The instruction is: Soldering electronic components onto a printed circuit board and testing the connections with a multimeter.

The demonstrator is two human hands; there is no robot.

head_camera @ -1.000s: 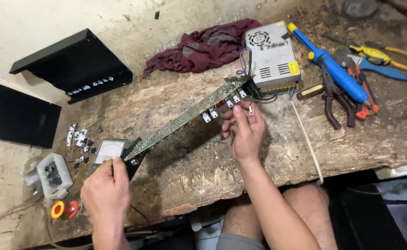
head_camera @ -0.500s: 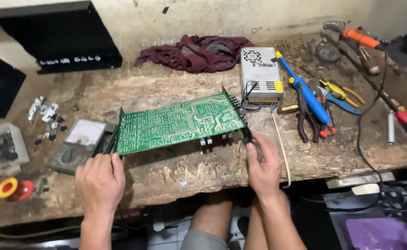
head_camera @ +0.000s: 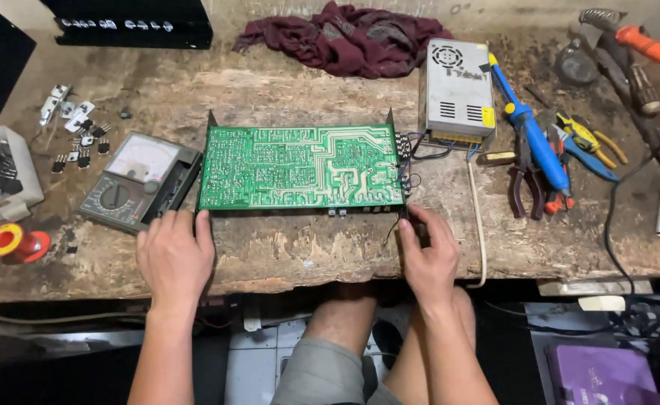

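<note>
Green circuit board [head_camera: 301, 166] lies flat on the worn wooden bench [head_camera: 307, 247], solder side up, pale traces visible, black brackets at its corners. Left hand [head_camera: 174, 259] rests open at the board's near left corner, fingertips touching it. Right hand [head_camera: 427, 255] open, fingertips at near right corner. Meter [head_camera: 136, 180] just left.

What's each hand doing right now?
Left hand: open, fingers touching the board's near left corner.
Right hand: fingers curled at the board's near right corner; grip cannot be told.
</note>
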